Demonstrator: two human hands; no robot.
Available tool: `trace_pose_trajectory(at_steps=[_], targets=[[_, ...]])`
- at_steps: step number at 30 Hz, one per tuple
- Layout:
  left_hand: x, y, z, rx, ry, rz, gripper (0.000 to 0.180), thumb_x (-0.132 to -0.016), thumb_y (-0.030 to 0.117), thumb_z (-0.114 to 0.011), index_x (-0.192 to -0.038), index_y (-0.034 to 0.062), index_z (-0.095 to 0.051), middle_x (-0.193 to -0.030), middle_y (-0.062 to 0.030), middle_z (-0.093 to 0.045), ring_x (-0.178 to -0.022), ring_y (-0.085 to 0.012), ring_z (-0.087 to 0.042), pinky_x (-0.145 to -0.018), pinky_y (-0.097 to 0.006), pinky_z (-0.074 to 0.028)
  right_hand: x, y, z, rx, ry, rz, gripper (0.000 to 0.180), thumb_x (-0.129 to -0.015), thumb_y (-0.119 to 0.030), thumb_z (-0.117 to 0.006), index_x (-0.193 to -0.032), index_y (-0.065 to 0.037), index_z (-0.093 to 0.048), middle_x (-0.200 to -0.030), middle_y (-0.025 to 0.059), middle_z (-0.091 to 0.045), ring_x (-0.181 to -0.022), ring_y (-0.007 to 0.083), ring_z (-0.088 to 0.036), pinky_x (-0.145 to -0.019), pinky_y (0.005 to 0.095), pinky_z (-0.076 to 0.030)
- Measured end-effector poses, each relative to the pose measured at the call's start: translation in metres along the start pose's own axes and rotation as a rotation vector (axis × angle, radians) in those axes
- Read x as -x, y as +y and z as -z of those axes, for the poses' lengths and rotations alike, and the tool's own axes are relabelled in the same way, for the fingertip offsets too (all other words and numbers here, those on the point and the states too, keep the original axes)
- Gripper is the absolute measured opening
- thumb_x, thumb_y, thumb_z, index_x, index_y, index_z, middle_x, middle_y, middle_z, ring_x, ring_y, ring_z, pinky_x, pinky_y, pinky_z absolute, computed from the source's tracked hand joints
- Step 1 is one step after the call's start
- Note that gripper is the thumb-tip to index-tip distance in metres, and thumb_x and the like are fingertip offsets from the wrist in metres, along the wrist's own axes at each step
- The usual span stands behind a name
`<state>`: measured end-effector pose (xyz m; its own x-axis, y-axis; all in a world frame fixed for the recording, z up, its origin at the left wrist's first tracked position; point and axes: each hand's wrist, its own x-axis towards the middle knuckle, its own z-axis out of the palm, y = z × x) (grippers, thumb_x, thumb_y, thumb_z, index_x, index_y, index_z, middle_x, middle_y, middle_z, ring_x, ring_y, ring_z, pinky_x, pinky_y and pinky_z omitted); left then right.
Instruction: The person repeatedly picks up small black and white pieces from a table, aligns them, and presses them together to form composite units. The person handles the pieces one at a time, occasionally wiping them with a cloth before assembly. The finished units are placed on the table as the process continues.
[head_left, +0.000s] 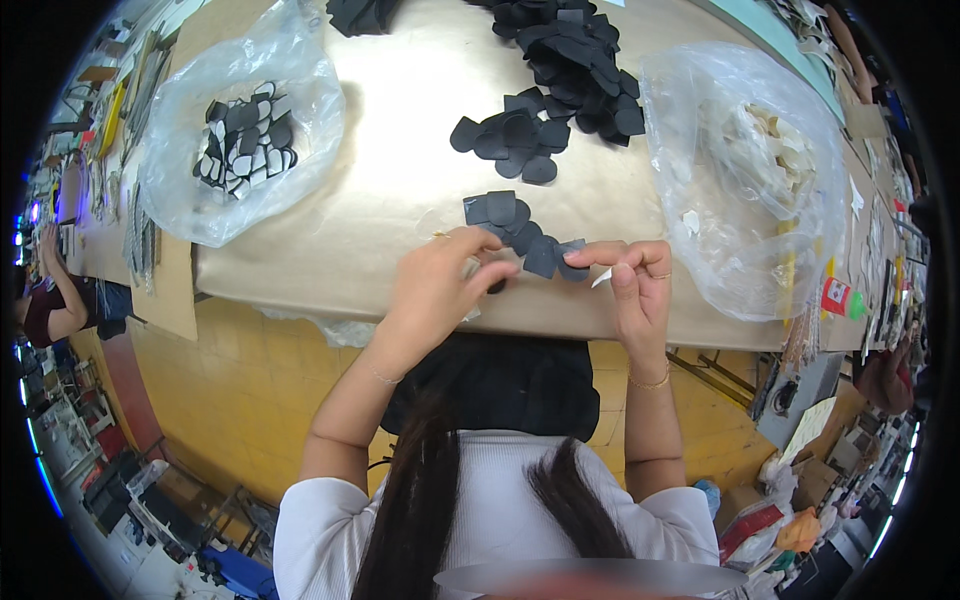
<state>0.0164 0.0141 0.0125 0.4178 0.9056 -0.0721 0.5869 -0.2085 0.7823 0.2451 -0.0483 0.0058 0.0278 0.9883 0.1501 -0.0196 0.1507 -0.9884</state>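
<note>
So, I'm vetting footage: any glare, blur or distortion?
Head view: glare whitens the table beside the left bag; the left hand looks slightly blurred, the black pieces sharper; at the bottom, a grey-red shape is out of focus; the table's edge curves.

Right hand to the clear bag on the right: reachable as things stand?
Probably yes. The right hand is close beside the clear bag, with nothing visible blocking between them. Its index fingertip is at a dark piece, so it would likely leave that first.
</note>
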Motion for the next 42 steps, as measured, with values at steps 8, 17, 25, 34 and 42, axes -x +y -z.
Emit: trace_pose_trajectory(at_steps=[8, 17, 25, 34, 42], targets=[[0.002, 0.008, 0.011, 0.603, -0.305, 0.281, 0.024, -0.09, 0.023, -0.079, -0.09, -0.0009, -0.074, -0.073, -0.0004, -0.066, -0.069, -0.0056, -0.057, -0.062, -0.024, -0.045, 0.006, -0.006, -0.008, -0.122, -0.049, -0.072, 0.019, -0.11, -0.023, -0.046, -0.104, -0.008, -0.038, -0.103, 0.0212, -0.073, -0.098, 0.024, -0.068, -0.097, 0.0408, -0.049], [0.0, -0.005, 0.04, 0.422, -0.168, 0.378, 0.023, -0.089, 0.018, -0.08, -0.08, 0.0002, -0.07, -0.067, 0.0004, -0.063, -0.06, -0.0046, -0.053, -0.054, -0.024, -0.04, -0.006, -0.015, 0.024, 0.006, 0.012, -0.413, 0.018, -0.11, -0.025, -0.048, -0.106, -0.009, -0.043, -0.108, 0.0215, -0.073, -0.103, 0.0204, -0.068, -0.095, 0.0351, -0.052], [0.009, -0.007, 0.03, 0.061, -0.242, 0.246, 0.033, -0.085, 0.025, -0.082, -0.09, -0.0012, -0.062, -0.069, -0.0139, -0.066, -0.062, -0.0238, -0.063, -0.063, -0.034, -0.048, -0.003, -0.002, 0.014, -0.443, 0.064, -0.638, 0.02, -0.109, -0.027, -0.05, -0.107, -0.008, -0.045, -0.129, 0.0208, -0.063, -0.117, 0.029, -0.067, -0.098, 0.0382, -0.055], [0.021, 0.008, 0.029, -0.146, -0.135, -0.037, 0.03, -0.084, 0.022, -0.081, -0.104, 0.0051, -0.066, -0.084, -0.014, -0.07, -0.072, -0.0304, -0.069, -0.066, -0.037, -0.052, -0.012, 0.003, 0.011, 0.315, 0.092, -0.334, 0.013, -0.1, -0.015, -0.066, -0.097, -0.003, -0.062, -0.103, 0.0057, -0.07, -0.084, 0.0074, -0.063, -0.074, 0.0244, -0.05], [0.04, 0.04, -0.02, -0.332, -0.236, -0.317, 0.029, -0.092, 0.018, -0.069, -0.117, 0.0053, -0.065, -0.117, -0.0114, -0.061, -0.069, -0.0223, -0.07, -0.054, -0.034, -0.053, -0.066, -0.013, 0.018, 0.655, -0.436, -0.124, 0.011, -0.088, -0.011, -0.074, -0.091, -0.001, -0.07, -0.083, 0.0078, -0.07, -0.069, 0.0159, -0.064, -0.064, 0.029, -0.05]])
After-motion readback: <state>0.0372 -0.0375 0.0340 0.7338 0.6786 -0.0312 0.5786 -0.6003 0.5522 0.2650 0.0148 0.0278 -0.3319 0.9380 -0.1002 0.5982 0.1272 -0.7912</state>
